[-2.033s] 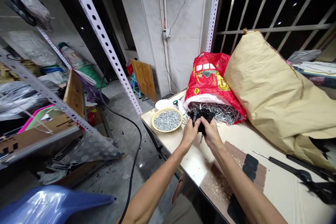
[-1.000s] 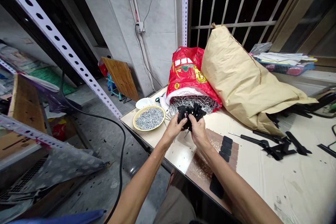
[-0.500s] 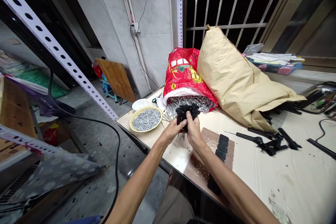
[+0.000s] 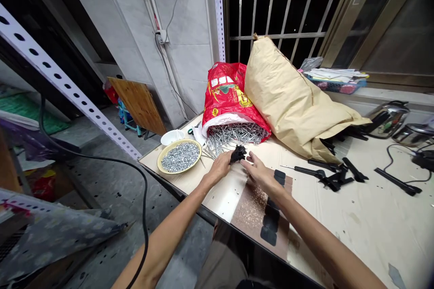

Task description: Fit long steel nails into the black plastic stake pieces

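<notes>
My left hand (image 4: 219, 168) is closed around a bunch of black plastic pieces (image 4: 238, 153) above the table, in front of the metal rods. Just right of the bunch is my right hand (image 4: 257, 170), thumb and fingers apart, with nothing seen in it. Whether its thumb touches the bunch I cannot tell. Below the right hand lies a brown board (image 4: 250, 207) dusted with pale crumbs, with a row of flat black pads (image 4: 271, 219) partly hidden by my right forearm. Thin metal rods (image 4: 233, 133) spill from the mouth of a red bag (image 4: 226, 95).
A yellow bowl (image 4: 179, 156) of small metal parts stands at the left table edge, by a white bowl (image 4: 172, 137). A large paper sack (image 4: 291, 99) leans behind. Black handle-like parts (image 4: 334, 176) lie to the right. A black cable (image 4: 111, 159) hangs at left.
My right hand has let go of the black bunch and moved slightly right, its fingers now apart. The left hand keeps hold of it. The whole view has shifted a little.
</notes>
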The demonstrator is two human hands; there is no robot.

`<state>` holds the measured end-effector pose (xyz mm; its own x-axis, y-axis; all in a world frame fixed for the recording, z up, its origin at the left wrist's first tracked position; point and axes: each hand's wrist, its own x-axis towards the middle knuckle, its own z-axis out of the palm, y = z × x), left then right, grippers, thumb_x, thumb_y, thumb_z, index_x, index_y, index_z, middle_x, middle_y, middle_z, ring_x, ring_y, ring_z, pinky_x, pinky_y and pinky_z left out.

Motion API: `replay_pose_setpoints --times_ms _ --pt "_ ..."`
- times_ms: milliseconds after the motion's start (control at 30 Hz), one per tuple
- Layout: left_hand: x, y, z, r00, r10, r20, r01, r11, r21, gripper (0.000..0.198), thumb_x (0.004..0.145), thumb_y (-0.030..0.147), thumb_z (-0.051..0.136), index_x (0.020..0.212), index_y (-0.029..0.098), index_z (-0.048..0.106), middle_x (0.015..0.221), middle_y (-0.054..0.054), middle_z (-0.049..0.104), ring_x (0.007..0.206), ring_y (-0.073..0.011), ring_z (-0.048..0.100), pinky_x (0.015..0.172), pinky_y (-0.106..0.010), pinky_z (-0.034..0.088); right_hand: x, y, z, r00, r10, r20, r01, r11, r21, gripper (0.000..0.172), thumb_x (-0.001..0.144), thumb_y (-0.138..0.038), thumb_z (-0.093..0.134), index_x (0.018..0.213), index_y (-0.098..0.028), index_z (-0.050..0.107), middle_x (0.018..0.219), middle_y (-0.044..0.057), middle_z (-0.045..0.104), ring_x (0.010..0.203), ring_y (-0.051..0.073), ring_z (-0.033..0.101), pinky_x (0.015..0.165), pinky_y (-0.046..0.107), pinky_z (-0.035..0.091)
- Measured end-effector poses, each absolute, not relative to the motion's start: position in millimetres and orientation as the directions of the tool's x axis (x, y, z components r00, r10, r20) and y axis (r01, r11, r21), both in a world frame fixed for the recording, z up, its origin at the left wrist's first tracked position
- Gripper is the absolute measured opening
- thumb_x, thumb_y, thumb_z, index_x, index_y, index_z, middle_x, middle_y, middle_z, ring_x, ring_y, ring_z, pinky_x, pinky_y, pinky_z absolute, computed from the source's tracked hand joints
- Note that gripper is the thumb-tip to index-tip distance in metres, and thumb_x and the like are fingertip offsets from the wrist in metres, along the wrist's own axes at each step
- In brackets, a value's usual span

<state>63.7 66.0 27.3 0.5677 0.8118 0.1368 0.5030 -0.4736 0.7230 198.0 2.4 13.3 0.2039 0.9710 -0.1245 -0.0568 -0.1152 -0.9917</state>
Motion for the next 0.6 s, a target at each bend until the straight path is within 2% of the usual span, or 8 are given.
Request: replay_pose_setpoints --times_ms 67,133,200,300,367,467,533,600 --pt "60.3 65.5 22.3 0.603 0.787 0.128 0.603 -0.555 0.572 0.027 0.077 0.019 0.054 0.104 0.019 0.058 0.094 -0.008 0.060 0.095 -0.0237 0.053 0.085 -0.037 0.041 220.7 -12.2 20.4 0.235 0.968 -0.087 0.086 -0.109 -0.990 0.074 0.069 -0.046 0.060 0.133 -0.016 0.038 0.128 0.015 0.049 0.108 0.024 0.053 0.088 0.036 0.044" --pt "57.4 63.1 17.3 0.617 0.778 0.117 0.656 -0.590 0.471 0.024 0.079 0.020 0.053 0.102 0.017 0.059 0.093 -0.009 0.058 0.093 -0.0240 0.052 0.084 -0.037 0.041 243.5 -25.3 28.3 0.254 0.967 0.007 0.263 -0.062 -0.963 0.068 0.073 -0.046 0.056 0.132 -0.016 0.039 0.131 0.016 0.045 0.111 0.026 0.051 0.090 0.039 0.043" --pt "56.5 61.8 13.2 0.607 0.785 0.119 0.675 -0.589 0.444 0.025 0.081 0.023 0.053 0.104 0.015 0.059 0.096 -0.011 0.056 0.093 -0.0243 0.050 0.084 -0.038 0.041 262.4 -35.1 35.4 0.269 0.956 0.114 0.391 0.000 -0.920 0.060 0.076 -0.045 0.052 0.128 -0.016 0.044 0.129 0.015 0.047 0.110 0.026 0.051 0.089 0.041 0.043" --pt "57.1 64.3 12.2 0.583 0.800 0.143 0.704 -0.585 0.402 0.034 0.083 0.027 0.051 0.115 0.014 0.054 0.109 -0.013 0.052 0.101 -0.0257 0.047 0.089 -0.041 0.039 279.6 -42.3 43.6 0.286 0.934 0.212 0.476 0.054 -0.878 0.050 0.077 -0.043 0.052 0.121 -0.019 0.051 0.124 0.013 0.052 0.097 0.023 0.058 0.086 0.041 0.045" --pt "57.6 65.2 18.4 0.563 0.806 0.180 0.715 -0.585 0.383 0.040 0.084 0.026 0.050 0.122 0.014 0.049 0.118 -0.014 0.048 0.108 -0.0274 0.043 0.092 -0.044 0.037 283.0 -43.1 47.5 0.311 0.926 0.214 0.437 0.061 -0.898 0.047 0.077 -0.044 0.053 0.118 -0.020 0.053 0.122 0.011 0.053 0.083 0.019 0.061 0.081 0.039 0.047" --pt "61.3 53.5 40.1 0.569 0.759 0.317 0.675 -0.651 0.348 0.048 0.085 0.023 0.048 0.132 0.019 0.040 0.127 -0.014 0.044 0.120 -0.0299 0.036 0.097 -0.050 0.032 276.3 -43.1 51.6 0.334 0.938 0.096 0.223 0.021 -0.975 0.046 0.077 -0.048 0.054 0.110 -0.016 0.057 0.104 0.010 0.061 0.067 0.014 0.061 0.068 0.033 0.050" --pt "68.4 34.0 58.9 0.619 0.675 0.402 0.601 -0.736 0.310 0.053 0.085 0.021 0.047 0.137 0.024 0.034 0.133 -0.012 0.041 0.127 -0.0308 0.028 0.101 -0.053 0.027 264.9 -45.7 53.3 0.216 0.971 -0.099 0.003 -0.102 -0.995 0.044 0.076 -0.052 0.054 0.096 -0.013 0.060 0.084 0.007 0.063 0.058 0.012 0.058 0.059 0.028 0.049" --pt "79.1 8.6 75.2 0.689 0.583 0.431 0.530 -0.811 0.250 0.053 0.086 0.019 0.045 0.138 0.027 0.033 0.141 -0.011 0.033 0.133 -0.0307 0.018 0.104 -0.052 0.023 251.0 -51.4 55.2 -0.008 0.956 -0.293 -0.204 -0.289 -0.935 0.041 0.077 -0.054 0.054 0.083 -0.014 0.060 0.068 0.003 0.061 0.052 0.011 0.055 0.052 0.026 0.048"
